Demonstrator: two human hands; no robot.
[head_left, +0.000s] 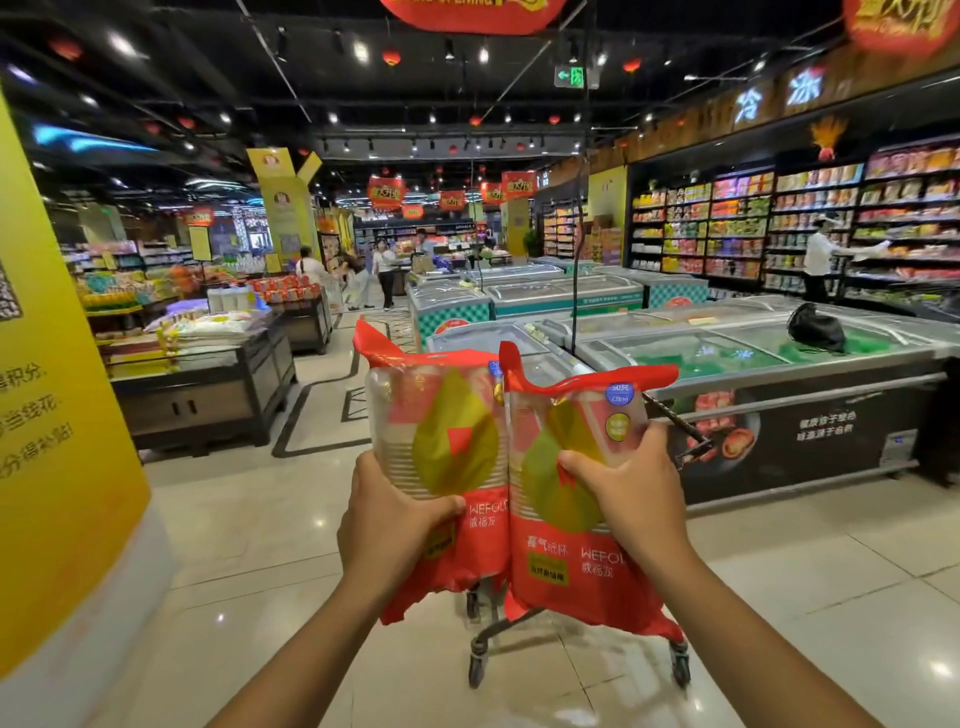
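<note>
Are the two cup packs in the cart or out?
Out. The left hand grips the left pack, the right hand grips the right pack, both above the cart.

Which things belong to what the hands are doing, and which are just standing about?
In hand: left cup pack, gripped by the left hand; right cup pack, gripped by the right hand.
Standing about: trolley behind the packs, chest freezer, black bag on its lid, yellow pillar.
</note>
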